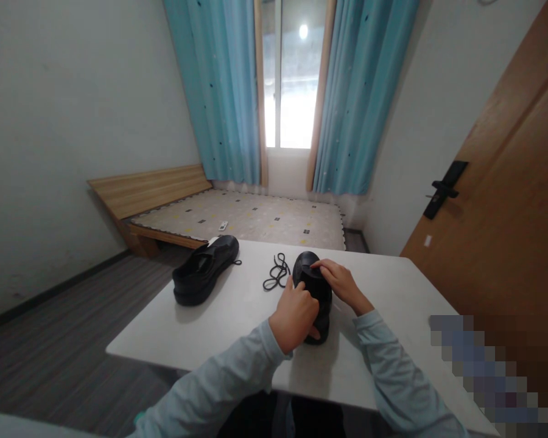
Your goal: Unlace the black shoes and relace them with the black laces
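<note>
A black shoe [307, 258] rests on the white table in front of me, its toe pointing away. My left hand [295, 316] is closed on its left side, over the opening, with the thumb near the lacing area. From the right, my right hand [340, 281] grips the upper near the toe, fingertips on the tongue area; what lies beneath those fingers is hidden. Just left of this shoe lies a loose black shoelace [274, 281], looped on the tabletop. Another black shoe [201, 281] stands farther left, with a small lace loop beside it.
The white table [237, 340] has its left edge near the second shoe. Behind it is a bed [274, 207] with a patterned mattress and a small white object [223, 225] on it. A wooden door [497, 182] stands at the right, and blue curtains [223, 91] frame the window.
</note>
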`<state>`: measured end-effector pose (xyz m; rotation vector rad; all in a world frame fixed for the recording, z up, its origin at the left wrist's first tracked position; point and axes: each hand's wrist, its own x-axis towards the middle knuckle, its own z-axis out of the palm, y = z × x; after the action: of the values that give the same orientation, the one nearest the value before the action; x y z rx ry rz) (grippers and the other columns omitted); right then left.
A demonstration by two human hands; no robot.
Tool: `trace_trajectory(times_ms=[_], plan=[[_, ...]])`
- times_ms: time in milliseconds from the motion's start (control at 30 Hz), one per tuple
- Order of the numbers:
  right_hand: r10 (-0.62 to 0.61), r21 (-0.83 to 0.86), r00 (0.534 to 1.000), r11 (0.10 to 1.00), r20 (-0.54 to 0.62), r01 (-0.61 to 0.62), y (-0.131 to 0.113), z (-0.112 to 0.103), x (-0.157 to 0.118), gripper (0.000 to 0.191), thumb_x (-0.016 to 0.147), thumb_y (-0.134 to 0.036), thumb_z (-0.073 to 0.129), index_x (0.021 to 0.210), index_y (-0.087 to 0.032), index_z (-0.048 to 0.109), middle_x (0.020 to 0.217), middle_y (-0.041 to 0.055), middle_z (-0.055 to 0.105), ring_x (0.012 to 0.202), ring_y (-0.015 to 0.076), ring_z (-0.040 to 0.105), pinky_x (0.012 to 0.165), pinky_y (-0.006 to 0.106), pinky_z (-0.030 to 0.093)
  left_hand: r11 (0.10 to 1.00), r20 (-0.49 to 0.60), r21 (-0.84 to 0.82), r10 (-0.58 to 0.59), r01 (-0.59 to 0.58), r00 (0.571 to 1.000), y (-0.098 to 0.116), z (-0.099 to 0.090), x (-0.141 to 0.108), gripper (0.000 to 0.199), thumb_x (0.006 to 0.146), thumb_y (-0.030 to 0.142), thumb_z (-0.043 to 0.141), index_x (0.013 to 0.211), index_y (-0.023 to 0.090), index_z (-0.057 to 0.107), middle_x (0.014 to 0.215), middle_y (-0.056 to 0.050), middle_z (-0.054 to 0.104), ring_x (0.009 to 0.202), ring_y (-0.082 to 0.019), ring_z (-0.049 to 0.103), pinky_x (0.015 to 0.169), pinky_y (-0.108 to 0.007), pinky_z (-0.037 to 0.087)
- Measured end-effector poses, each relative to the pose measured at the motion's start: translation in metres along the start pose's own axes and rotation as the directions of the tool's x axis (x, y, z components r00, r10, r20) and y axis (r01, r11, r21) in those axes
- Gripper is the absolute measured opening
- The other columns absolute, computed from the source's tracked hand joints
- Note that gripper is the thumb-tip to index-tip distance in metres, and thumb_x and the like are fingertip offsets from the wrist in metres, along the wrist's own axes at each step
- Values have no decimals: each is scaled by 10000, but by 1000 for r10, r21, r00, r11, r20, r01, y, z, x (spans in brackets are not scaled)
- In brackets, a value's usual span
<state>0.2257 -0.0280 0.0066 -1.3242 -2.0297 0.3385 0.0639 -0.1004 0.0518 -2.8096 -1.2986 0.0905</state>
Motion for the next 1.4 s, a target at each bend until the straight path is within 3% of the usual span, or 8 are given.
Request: trace_trajectory(times_ms=[200, 467, 700, 867, 1000, 1400], plan=[[-6, 7, 1000, 1000, 5, 6, -1, 0, -1, 329, 862, -257, 350, 955, -233, 665, 1035, 37, 683, 987, 205, 614, 865, 350, 448, 998, 27, 24, 50, -51, 998, -5, 3, 7, 530, 582, 595, 722, 809, 116, 716, 775, -162, 695, 848, -310, 635, 906, -482, 360], [-4, -3, 1000, 1000, 16, 4, -1, -1, -2, 330, 862, -254, 347, 961, -228, 660, 1046, 44, 676, 1004, 214, 606, 869, 360, 439, 989, 124, -30, 150, -147, 981, -13, 0, 9, 552, 686, 628, 616, 809, 99, 713, 741, -167, 690, 764, -289, 670, 713, -358, 480], [-14, 7, 1000, 1000, -8, 14, 0, 0, -1, 320, 854, -247, 362, 949, -242, 667, 1035, 32, 684, 982, 203, 613, 860, 353, 444, 998, 80, -19, 65, -63, 995, -7, 2, 7, 525, 643, 569, 695, 866, 94, 712, 741, -183, 684, 784, -308, 672, 722, -381, 507], [-15, 10, 1000, 1000, -20, 16, 0, 1, -2, 317, 860, -244, 364, 951, -244, 667, 1020, 29, 686, 975, 201, 616, 849, 344, 449, 993, 190, -76, 106, -93, 976, -12, -3, 11, 602, 702, 650, 579, 894, 97, 716, 762, -186, 685, 780, -297, 676, 648, -338, 526], [-26, -2, 1000, 1000, -12, 26, -3, 2, -4, 289, 864, -257, 396, 968, -239, 665, 1033, 35, 675, 981, 202, 610, 847, 341, 447, 993, 227, -84, 105, -88, 968, -13, -6, 13, 592, 693, 642, 593, 902, 102, 719, 793, -192, 689, 788, -307, 673, 630, -339, 526], [-107, -20, 994, 994, 26, 108, -10, 1, -3, 225, 766, -241, 589, 972, -246, 679, 1025, 40, 643, 952, 204, 597, 867, 340, 447, 994, 42, -101, 44, -40, 998, -10, 4, 1, 448, 656, 491, 716, 871, 98, 703, 798, -166, 691, 754, -266, 674, 639, -307, 522]])
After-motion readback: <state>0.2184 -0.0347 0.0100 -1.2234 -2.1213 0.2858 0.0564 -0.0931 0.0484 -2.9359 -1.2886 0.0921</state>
